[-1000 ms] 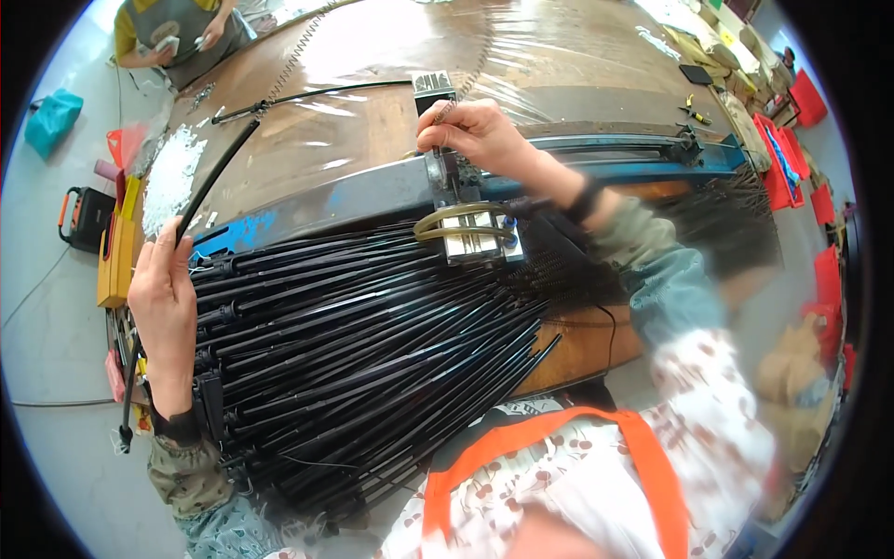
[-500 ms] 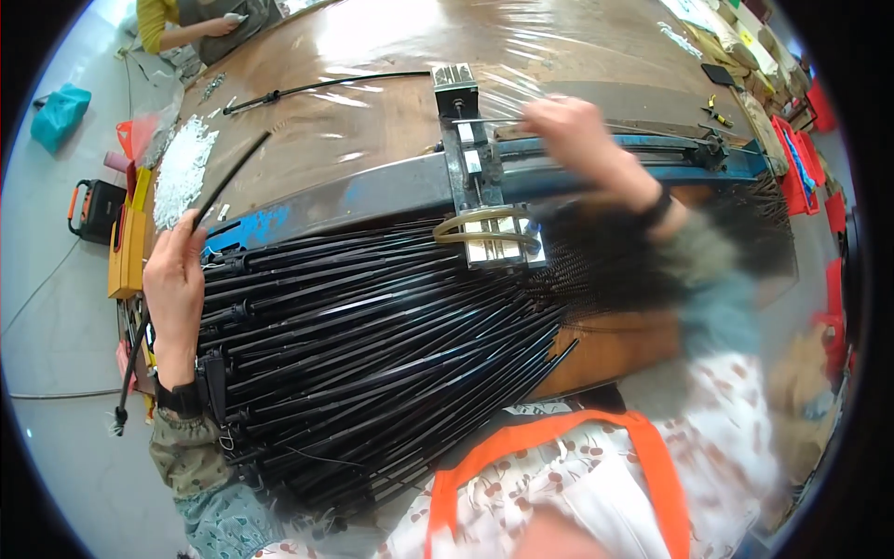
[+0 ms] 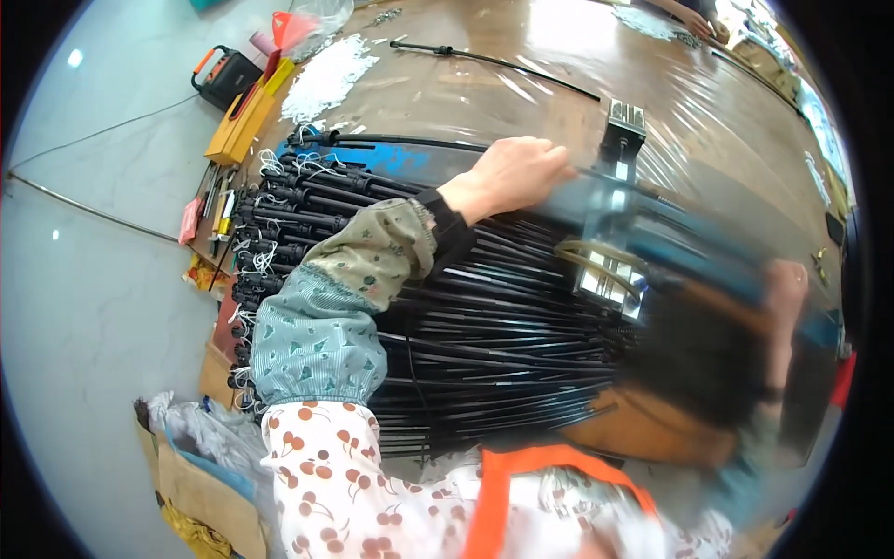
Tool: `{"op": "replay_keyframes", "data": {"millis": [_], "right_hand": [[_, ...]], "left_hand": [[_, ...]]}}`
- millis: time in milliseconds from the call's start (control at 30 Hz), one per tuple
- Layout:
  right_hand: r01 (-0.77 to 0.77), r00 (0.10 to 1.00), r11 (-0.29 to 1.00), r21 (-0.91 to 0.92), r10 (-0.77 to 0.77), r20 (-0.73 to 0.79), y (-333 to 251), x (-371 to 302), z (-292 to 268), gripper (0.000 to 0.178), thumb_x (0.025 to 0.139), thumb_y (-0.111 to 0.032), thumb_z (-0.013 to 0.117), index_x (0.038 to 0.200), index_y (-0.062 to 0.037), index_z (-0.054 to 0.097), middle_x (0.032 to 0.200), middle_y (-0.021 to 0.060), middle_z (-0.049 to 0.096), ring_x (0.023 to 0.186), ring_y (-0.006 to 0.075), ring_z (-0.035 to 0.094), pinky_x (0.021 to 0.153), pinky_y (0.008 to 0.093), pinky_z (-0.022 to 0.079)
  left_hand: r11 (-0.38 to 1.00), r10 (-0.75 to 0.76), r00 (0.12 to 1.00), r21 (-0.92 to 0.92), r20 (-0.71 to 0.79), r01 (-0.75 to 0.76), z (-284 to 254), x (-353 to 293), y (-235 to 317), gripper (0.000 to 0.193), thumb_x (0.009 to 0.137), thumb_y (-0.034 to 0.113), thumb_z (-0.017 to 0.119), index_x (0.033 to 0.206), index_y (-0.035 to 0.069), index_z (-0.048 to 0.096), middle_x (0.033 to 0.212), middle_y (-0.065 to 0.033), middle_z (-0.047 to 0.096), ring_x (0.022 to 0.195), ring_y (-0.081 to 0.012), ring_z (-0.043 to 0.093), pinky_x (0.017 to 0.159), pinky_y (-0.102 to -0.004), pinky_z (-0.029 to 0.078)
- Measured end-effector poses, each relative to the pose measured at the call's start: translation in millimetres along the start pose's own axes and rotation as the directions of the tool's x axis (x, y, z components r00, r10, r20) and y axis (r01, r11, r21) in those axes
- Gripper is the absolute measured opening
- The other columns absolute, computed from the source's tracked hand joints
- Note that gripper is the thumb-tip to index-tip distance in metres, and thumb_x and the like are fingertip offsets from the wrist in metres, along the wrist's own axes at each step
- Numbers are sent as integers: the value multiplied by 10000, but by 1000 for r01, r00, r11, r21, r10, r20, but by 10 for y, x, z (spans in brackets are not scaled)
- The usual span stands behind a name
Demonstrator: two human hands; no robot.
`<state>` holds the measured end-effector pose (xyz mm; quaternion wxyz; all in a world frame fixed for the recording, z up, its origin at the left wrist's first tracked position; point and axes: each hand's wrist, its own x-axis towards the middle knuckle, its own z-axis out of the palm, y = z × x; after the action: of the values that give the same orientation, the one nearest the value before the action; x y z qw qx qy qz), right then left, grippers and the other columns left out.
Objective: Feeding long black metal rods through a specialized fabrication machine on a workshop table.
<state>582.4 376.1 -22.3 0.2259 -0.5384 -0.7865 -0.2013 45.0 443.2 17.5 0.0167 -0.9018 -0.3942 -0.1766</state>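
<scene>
Left fingers (image 3: 557,162) farther right, around black rod (image 3: 419,143)

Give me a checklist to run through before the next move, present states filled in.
1. Left grip secure on the long black rod: cannot tell; the rod's line meets the hand, but the hand hides contact.
2. Right grip empty: cannot tell; blurred.
3. Yellowish hose clear of the left grip: ok, visibly apart.
4. Bundled black rods neatly parallel: not ok; they overlap and fan out.
5. Co-worker's hand away from both grips: ok, at the table's far side.
</scene>
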Motion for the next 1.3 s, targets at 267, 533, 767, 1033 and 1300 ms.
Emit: {"op": "replay_keyframes", "data": {"millis": [267,533,767,1033,1300], "right_hand": [[-71,997,996,59,70,23,176,-208,199,63,931,-35,599,982,-2,616,910,154,608,932,347,574,869,429,446],[-29,993,1000,-1,29,114,-190,35,-101,115,936,-44,607,1042,-26,647,1046,148,658,1059,338,595,980,440,420],[65,998,998,22,-65,-8,-1233,12,-347,331,848,-49,699,1178,-62,680,1174,75,712,1196,269,611,1007,418,387],[71,997,962,263,-67,-25,-1701,72,-354,314,841,-173,754,1134,-76,695,986,26,720,1013,214,630,876,357,387],[14,994,755,656,-82,74,-1930,54,133,243,840,-8,683,1077,-9,635,823,133,573,811,316,589,715,388,470]], "left_hand": [[988,-99,993,-110,65,105,64,32,68,214,969,247,584,874,57,615,869,-124,674,857,-360,662,757,-477,520],[990,-9,998,-144,-67,-1,181,-45,-28,171,945,230,614,875,75,621,844,-118,665,802,-355,650,705,-475,520],[997,-62,998,-52,-6,62,224,62,126,182,961,228,585,853,82,578,785,-156,673,772,-387,671,636,-513,507],[988,-141,986,-42,93,146,159,113,167,208,981,251,576,872,79,533,781,-178,652,783,-428,633,643,-518,471],[996,-92,996,-20,18,92,194,82,139,160,963,203,594,864,86,549,777,-159,646,771,-411,636,637,-498,479]]}}
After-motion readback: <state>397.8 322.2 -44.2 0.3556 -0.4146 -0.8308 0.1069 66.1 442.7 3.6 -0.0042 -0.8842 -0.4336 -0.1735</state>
